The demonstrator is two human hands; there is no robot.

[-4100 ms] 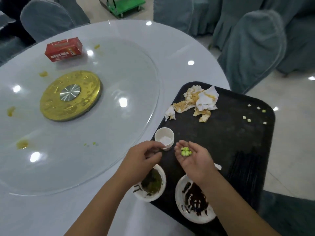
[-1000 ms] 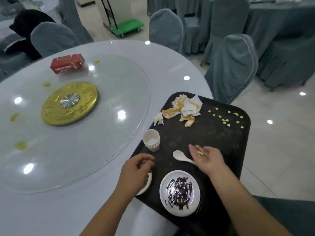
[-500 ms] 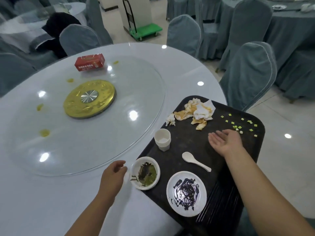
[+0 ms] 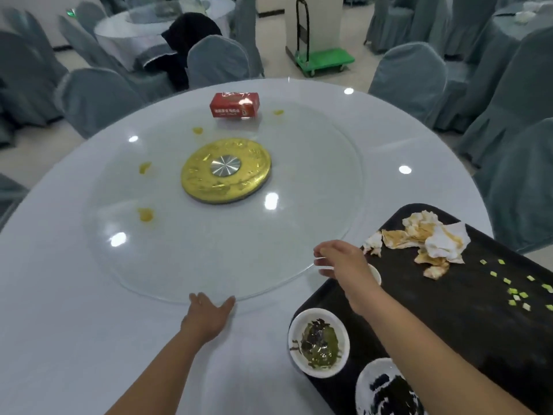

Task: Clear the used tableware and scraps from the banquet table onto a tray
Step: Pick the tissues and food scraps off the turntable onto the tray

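A black tray [image 4: 466, 330] lies on the right edge of the round white table [image 4: 54, 310]. On it are crumpled stained napkins [image 4: 431, 238], several green scraps [image 4: 514, 290], a bowl of green leftovers [image 4: 318, 342] and a plate smeared with dark sauce [image 4: 386, 387]. Paper cups [image 4: 375, 272] show partly behind my right wrist. My right hand [image 4: 341, 260] pinches the rim of the glass turntable [image 4: 239, 244], fingers on top, thumb under. My left hand [image 4: 209, 313] presses flat on the near rim, fingers spread.
A red box [image 4: 235, 104] sits at the far side of the turntable, beyond the gold hub [image 4: 226, 170]. Yellow food smears [image 4: 145, 214] dot the glass. Covered chairs [image 4: 407, 76] ring the table, and a green trolley [image 4: 324, 59] stands behind.
My right hand left the tray and moved left onto the turntable rim. My left hand moved forward onto the near rim. The green scraps now lie on the tray.
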